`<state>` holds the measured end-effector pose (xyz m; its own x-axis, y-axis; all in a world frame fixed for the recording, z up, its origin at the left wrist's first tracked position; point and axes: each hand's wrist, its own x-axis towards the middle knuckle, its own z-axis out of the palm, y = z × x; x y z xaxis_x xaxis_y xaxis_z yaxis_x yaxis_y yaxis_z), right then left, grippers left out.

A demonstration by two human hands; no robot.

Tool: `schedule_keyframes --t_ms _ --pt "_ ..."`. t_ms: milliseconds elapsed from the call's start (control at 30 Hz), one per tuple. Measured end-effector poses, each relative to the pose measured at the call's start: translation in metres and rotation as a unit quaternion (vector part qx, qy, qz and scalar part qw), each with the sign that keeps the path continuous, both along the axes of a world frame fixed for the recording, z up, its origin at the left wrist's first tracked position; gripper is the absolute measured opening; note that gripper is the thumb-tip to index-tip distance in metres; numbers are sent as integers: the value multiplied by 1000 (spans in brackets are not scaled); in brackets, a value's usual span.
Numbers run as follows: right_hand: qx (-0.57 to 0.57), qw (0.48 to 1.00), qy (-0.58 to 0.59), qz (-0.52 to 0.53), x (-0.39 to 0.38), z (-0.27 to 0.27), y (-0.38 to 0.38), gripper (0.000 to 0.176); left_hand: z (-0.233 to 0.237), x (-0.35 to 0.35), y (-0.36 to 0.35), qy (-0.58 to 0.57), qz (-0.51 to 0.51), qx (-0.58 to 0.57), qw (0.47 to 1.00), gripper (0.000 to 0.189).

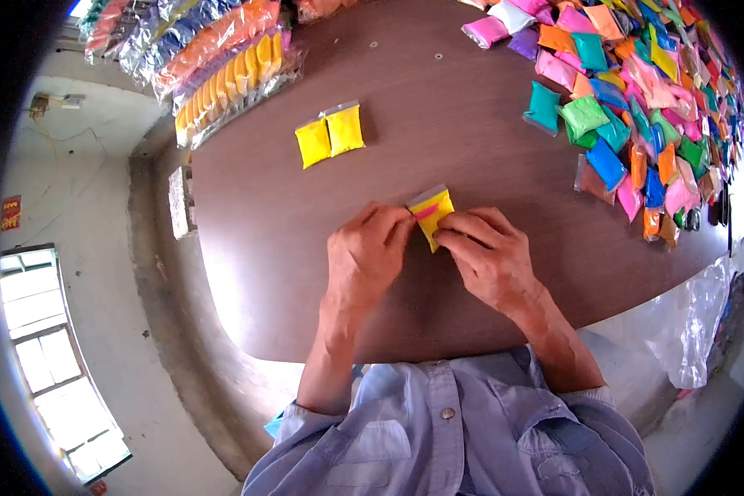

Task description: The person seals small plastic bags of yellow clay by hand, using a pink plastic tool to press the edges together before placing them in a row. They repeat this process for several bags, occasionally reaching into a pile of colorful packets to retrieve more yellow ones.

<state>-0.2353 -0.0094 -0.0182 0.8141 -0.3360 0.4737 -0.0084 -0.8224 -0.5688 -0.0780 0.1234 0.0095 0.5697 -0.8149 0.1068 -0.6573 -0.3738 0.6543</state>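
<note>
Between my two hands is a small yellow packet [432, 229] with a clear top strip, tilted over the brown table. A short pink strip [426, 212] lies across its upper part, with one end at my left fingertips. My left hand [370, 248] is closed in a pinch on that end, right at the packet's left edge. My right hand [489, 252] pinches the packet's right side between thumb and fingers. Further up the table, two more yellow packets [330, 135] lie side by side, edges together.
A large heap of multicoloured packets [612, 107] covers the table's right side. At the back left are clear bags [231, 78] of packets lined up in rows. The brown table [264, 215] has a curved edge by my body. Clear plastic [690, 322] hangs at the lower right.
</note>
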Motion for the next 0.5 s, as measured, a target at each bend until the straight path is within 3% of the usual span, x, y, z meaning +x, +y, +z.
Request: schedule_keyframes --t_ms 67,300,367,500 --pt "-4 1000 -1 8 2 1 -1 30 -5 12 3 -53 32 -6 998 7" --pt "-28 999 24 -2 4 7 2 29 -7 37 25 -53 117 -102 986 11" --pt "-28 999 21 -10 6 6 2 27 -4 49 35 -45 224 -124 966 6" --pt "-47 998 30 -18 13 8 3 25 -16 103 55 -19 313 -191 930 16"
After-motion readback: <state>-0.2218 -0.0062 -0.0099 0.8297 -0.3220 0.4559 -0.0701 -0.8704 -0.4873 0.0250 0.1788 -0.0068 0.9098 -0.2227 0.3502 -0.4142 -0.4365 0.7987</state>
